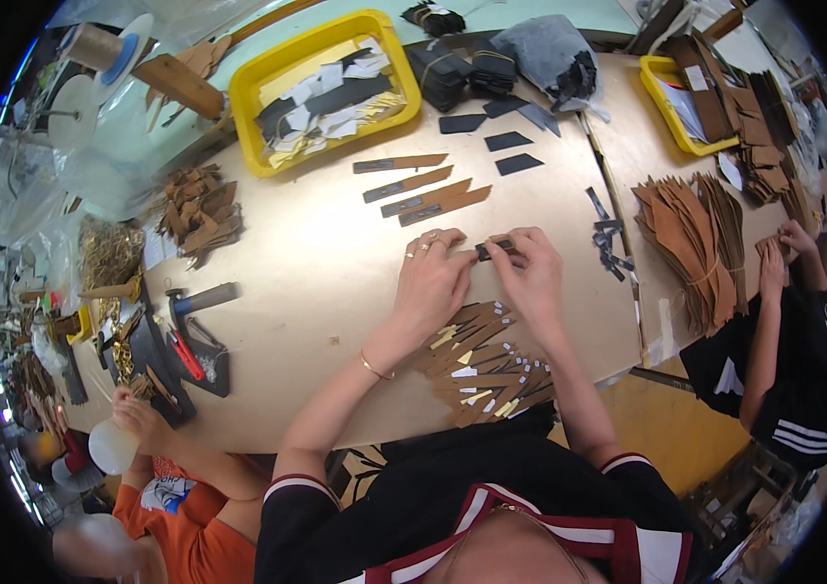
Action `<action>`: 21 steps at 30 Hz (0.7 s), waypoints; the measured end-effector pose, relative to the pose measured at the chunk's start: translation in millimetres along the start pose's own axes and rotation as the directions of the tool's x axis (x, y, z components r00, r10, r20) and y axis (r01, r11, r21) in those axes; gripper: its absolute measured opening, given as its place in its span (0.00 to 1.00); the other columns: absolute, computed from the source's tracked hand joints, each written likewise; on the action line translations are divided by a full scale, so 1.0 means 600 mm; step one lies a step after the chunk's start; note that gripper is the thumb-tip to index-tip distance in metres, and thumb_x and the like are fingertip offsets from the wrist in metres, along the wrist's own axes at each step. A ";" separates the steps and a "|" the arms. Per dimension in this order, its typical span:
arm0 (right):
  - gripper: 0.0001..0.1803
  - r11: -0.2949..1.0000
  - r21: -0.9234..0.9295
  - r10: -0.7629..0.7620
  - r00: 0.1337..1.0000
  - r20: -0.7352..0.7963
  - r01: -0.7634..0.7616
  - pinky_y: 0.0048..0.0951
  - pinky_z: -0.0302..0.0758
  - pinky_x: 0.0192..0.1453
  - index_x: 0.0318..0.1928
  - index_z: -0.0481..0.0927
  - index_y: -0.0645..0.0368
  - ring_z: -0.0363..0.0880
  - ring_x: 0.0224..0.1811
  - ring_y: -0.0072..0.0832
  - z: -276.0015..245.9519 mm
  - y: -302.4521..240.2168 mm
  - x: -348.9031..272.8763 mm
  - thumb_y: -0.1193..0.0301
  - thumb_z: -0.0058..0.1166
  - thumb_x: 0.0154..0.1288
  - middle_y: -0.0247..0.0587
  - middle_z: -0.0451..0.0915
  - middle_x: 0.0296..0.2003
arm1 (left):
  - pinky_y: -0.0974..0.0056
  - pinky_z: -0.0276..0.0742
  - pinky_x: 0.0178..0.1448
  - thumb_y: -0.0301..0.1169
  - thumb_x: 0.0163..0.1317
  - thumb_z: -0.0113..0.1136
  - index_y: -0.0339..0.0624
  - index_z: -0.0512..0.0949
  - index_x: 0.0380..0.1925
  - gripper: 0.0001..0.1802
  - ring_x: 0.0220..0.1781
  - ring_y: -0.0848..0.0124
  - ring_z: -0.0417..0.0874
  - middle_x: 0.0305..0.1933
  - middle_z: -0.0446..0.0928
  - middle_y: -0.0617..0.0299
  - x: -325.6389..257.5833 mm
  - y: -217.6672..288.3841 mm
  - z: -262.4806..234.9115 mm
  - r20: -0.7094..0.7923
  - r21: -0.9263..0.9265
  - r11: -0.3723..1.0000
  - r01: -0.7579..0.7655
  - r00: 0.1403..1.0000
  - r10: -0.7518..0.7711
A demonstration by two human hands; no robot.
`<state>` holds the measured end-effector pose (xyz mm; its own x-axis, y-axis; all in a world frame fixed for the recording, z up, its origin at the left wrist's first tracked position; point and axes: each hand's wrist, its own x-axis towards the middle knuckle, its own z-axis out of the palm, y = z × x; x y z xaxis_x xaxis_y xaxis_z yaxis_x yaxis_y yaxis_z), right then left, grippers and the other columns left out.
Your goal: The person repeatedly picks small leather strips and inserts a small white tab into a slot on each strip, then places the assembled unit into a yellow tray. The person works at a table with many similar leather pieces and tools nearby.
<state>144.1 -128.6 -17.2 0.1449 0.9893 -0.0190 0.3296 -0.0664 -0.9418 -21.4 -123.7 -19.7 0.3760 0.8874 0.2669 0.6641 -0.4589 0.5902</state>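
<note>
- A small brown strip [494, 249] with a dark patch is held between both hands just above the table [335, 263], near its middle, beyond a fanned pile of similar strips [486, 370].
- The left hand [430, 282] is closed on the strip's left end; the grip is pinched, thumb against forefinger.
- The right hand [531, 273] is closed on the strip's right end in the same way, the fingertips bent down over it.
- The strip is judged to be light, thin and flexible, probably leather; it would bend rather than break and is unlikely to slip from dry fingers.
- It is best taken by its two ends or long edges, so that the dark patch in the middle is left uncovered.
- Four more strips [423, 191] are laid side by side further up the table, apart from the hands.
- A yellow tray [321, 44] of dark and white scraps is set beyond them, with dark cut pieces [506, 141] to its right.
- A hammer [201, 300] and red-handled pliers [184, 355] are seen at the left edge.
- Other people's hands are at work at the lower left and at the right, where stacks of brown pieces [691, 234] are piled.
</note>
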 end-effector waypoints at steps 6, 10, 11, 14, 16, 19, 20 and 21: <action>0.07 0.999 0.028 -0.036 0.999 -0.035 0.037 0.25 0.85 0.36 0.38 0.83 0.73 0.85 0.33 0.28 0.000 0.007 0.000 0.77 0.62 0.64 0.45 0.79 0.38 | 0.51 0.74 0.55 0.26 0.63 0.61 0.40 0.84 0.38 0.06 0.51 0.53 0.80 0.46 0.82 0.53 0.109 -0.104 -0.080 -0.127 0.285 0.958 0.032 0.992 0.005; 0.08 0.998 0.061 -0.021 0.999 -0.029 0.023 0.25 0.84 0.36 0.37 0.83 0.73 0.85 0.33 0.28 0.001 0.015 0.003 0.77 0.62 0.64 0.45 0.79 0.38 | 0.54 0.75 0.55 0.28 0.64 0.61 0.41 0.85 0.41 0.09 0.50 0.55 0.81 0.45 0.83 0.54 0.211 -0.190 -0.144 -0.214 0.386 0.918 0.085 0.977 0.000; 0.08 0.997 0.070 -0.020 0.999 -0.027 0.021 0.25 0.84 0.36 0.37 0.83 0.72 0.85 0.33 0.28 0.001 0.017 0.003 0.77 0.62 0.64 0.45 0.79 0.38 | 0.54 0.75 0.56 0.31 0.63 0.62 0.42 0.86 0.43 0.10 0.52 0.56 0.80 0.46 0.82 0.55 0.227 -0.203 -0.150 -0.149 0.470 0.882 0.035 0.988 0.040; 0.08 0.998 0.067 -0.020 1.000 -0.022 0.022 0.25 0.84 0.37 0.37 0.83 0.72 0.84 0.32 0.28 0.001 0.019 0.005 0.76 0.63 0.64 0.45 0.79 0.38 | 0.55 0.74 0.58 0.31 0.62 0.63 0.43 0.86 0.42 0.10 0.55 0.58 0.80 0.50 0.82 0.56 0.264 -0.217 -0.142 0.035 0.582 0.798 -0.155 0.985 0.167; 0.07 0.998 0.062 -0.002 1.000 -0.004 0.002 0.24 0.84 0.38 0.38 0.84 0.71 0.85 0.34 0.26 -0.002 0.019 0.006 0.77 0.62 0.65 0.43 0.79 0.39 | 0.53 0.74 0.57 0.31 0.61 0.62 0.44 0.86 0.40 0.09 0.54 0.60 0.79 0.49 0.80 0.57 0.275 -0.219 -0.137 0.113 0.664 0.722 -0.195 0.980 0.161; 0.07 0.998 0.055 0.035 0.999 0.026 -0.037 0.22 0.83 0.42 0.42 0.85 0.69 0.85 0.38 0.24 -0.006 0.017 0.005 0.78 0.61 0.65 0.40 0.79 0.41 | 0.53 0.76 0.52 0.32 0.59 0.63 0.43 0.86 0.34 0.07 0.49 0.60 0.81 0.40 0.80 0.57 0.286 -0.219 -0.139 0.144 0.702 0.682 -0.207 0.978 0.149; 0.07 0.998 0.052 0.034 0.999 0.023 -0.035 0.22 0.83 0.42 0.42 0.85 0.69 0.85 0.38 0.24 -0.006 0.016 0.005 0.78 0.61 0.65 0.40 0.79 0.41 | 0.53 0.77 0.50 0.33 0.58 0.64 0.42 0.86 0.33 0.07 0.48 0.59 0.82 0.39 0.80 0.56 0.286 -0.216 -0.139 0.096 0.699 0.701 -0.145 0.989 0.109; 0.07 0.998 0.054 0.026 0.999 0.022 -0.027 0.22 0.83 0.42 0.41 0.85 0.69 0.85 0.37 0.24 -0.006 0.015 0.004 0.78 0.62 0.65 0.40 0.79 0.40 | 0.54 0.77 0.49 0.33 0.58 0.65 0.42 0.86 0.32 0.08 0.46 0.58 0.82 0.38 0.80 0.56 0.284 -0.214 -0.141 0.050 0.693 0.716 -0.082 0.997 0.065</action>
<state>150.6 -127.4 -24.8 0.1328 0.9898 -0.0506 0.2747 -0.0858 -0.9577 -97.2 90.4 14.6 0.4506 0.8521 0.2663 0.8927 -0.4324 -0.1270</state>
